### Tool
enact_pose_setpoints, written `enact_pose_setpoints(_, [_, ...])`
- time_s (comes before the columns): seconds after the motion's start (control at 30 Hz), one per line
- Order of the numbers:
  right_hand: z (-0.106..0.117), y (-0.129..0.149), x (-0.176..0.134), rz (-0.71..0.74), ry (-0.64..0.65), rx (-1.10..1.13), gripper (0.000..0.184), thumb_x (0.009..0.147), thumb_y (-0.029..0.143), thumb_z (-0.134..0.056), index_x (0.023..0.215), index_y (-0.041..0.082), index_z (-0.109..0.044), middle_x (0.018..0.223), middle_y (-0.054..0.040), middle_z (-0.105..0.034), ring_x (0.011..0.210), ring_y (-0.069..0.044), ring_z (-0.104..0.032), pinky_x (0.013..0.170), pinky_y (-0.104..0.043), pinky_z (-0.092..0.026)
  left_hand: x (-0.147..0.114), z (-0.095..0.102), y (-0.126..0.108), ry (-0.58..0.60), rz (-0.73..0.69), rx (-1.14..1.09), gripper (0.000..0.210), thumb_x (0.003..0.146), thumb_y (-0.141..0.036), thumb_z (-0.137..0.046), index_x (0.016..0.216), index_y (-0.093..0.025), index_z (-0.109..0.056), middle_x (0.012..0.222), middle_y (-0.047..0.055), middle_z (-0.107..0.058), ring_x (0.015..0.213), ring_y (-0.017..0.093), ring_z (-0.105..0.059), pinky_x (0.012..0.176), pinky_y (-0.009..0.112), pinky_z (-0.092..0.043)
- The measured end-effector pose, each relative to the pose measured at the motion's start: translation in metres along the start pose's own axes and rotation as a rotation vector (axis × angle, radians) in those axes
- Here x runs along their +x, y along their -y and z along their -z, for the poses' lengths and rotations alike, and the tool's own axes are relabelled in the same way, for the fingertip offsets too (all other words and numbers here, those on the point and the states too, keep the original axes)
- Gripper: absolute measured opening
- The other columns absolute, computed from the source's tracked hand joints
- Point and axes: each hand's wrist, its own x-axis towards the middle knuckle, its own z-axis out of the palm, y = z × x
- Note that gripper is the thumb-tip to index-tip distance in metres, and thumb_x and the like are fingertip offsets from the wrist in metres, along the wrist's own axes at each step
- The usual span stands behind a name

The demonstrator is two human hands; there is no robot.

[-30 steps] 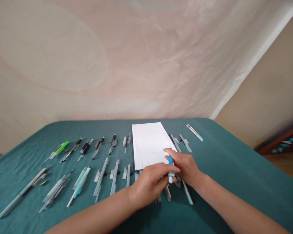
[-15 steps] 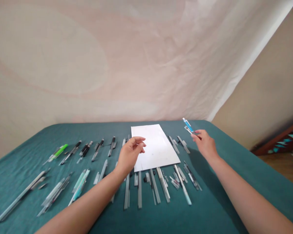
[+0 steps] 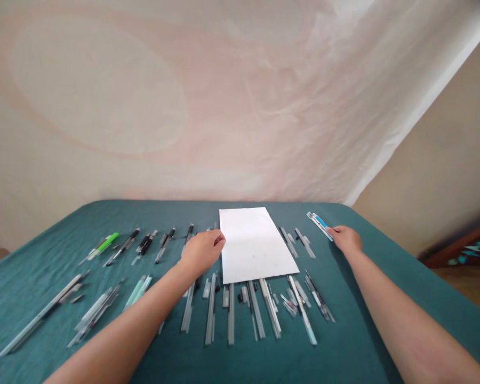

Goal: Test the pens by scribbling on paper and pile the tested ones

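Observation:
My right hand [image 3: 346,238] reaches to the far right of the table and pinches the near end of a blue-and-white pen [image 3: 320,221]. Slim pale pen parts [image 3: 315,218] lie alongside that pen, at or just above the cloth. My left hand [image 3: 203,249] is over the left edge of a white sheet of paper [image 3: 256,245], its fingers curled together and nothing visible in them. Whether its fingertips touch the paper I cannot tell. Some pens beneath the left hand and forearm are hidden.
A green cloth [image 3: 264,362] covers the table. Taken-apart pens form two rows, including a green pen [image 3: 106,244], black pens [image 3: 147,242] and clear barrels [image 3: 231,314]. Short pairs of parts [image 3: 305,242] lie right of the paper. A pale curtain [image 3: 232,106] hangs behind.
My right hand has lowered toward the cloth with the blue-and-white pen, which now lies beside the slim parts. My left hand's fingers have curled closed and shifted slightly left. The view has shifted a little.

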Motion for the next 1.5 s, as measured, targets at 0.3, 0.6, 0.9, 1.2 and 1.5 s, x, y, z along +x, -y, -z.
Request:
enact_pose_setpoints(0.3, [0.022,0.048,-0.044,0.193,0.006,-0.014,0.045,0.087,0.046,-0.035,0.097,0.018,-0.069,0.092,-0.0111,-0.069,0.079,-0.023,-0.06,0.06,-0.027,-0.038,0.001,-0.002,0.006,0.078,0.067,0.064,0.021,0.082,-0.036,-0.047,0.081,-0.021,-0.062,0.081,0.006,-0.067,0.077,0.022,-0.061,0.065,0.028,-0.039])
enact_pose_setpoints(0.6, [0.036,0.082,-0.093,0.364,0.171,-0.069,0.039,0.081,0.054,-0.044,0.071,0.025,-0.067,0.07,-0.0009,-0.068,0.064,-0.018,-0.06,0.049,-0.024,-0.029,0.004,-0.01,0.014,0.133,0.089,-0.028,0.015,0.078,-0.033,-0.051,0.085,-0.022,-0.058,0.083,0.003,-0.068,0.075,0.019,-0.062,0.063,0.025,-0.04])
enact_pose_setpoints(0.9, [0.021,0.076,-0.088,0.312,0.081,-0.15,0.032,0.084,0.044,-0.047,0.101,0.023,-0.063,0.104,-0.0067,-0.064,0.089,-0.021,-0.061,0.062,-0.026,-0.041,0.009,-0.021,0.022,0.111,0.097,-0.113,0.013,0.076,-0.032,-0.051,0.081,-0.022,-0.055,0.08,0.001,-0.068,0.072,0.018,-0.061,0.059,0.024,-0.039])
enact_pose_setpoints(1.2, [0.012,0.076,-0.089,0.331,0.098,-0.229,0.028,0.089,0.033,-0.042,0.091,0.016,-0.064,0.1,-0.0124,-0.061,0.089,-0.022,-0.062,0.071,-0.03,-0.045,0.008,-0.019,0.02,0.088,0.065,-0.157,0.014,0.077,-0.032,-0.049,0.083,-0.021,-0.056,0.077,0.002,-0.067,0.071,0.017,-0.061,0.062,0.024,-0.04])
enact_pose_setpoints(1.5, [0.003,0.074,-0.08,0.234,0.181,-0.219,0.027,0.089,0.024,-0.039,0.096,0.007,-0.059,0.098,-0.0212,-0.062,0.09,-0.029,-0.063,0.075,-0.039,-0.046,0.006,-0.014,0.011,0.074,0.05,-0.18,0.016,0.078,-0.032,-0.05,0.083,-0.021,-0.06,0.076,0.002,-0.067,0.071,0.017,-0.061,0.062,0.024,-0.04])
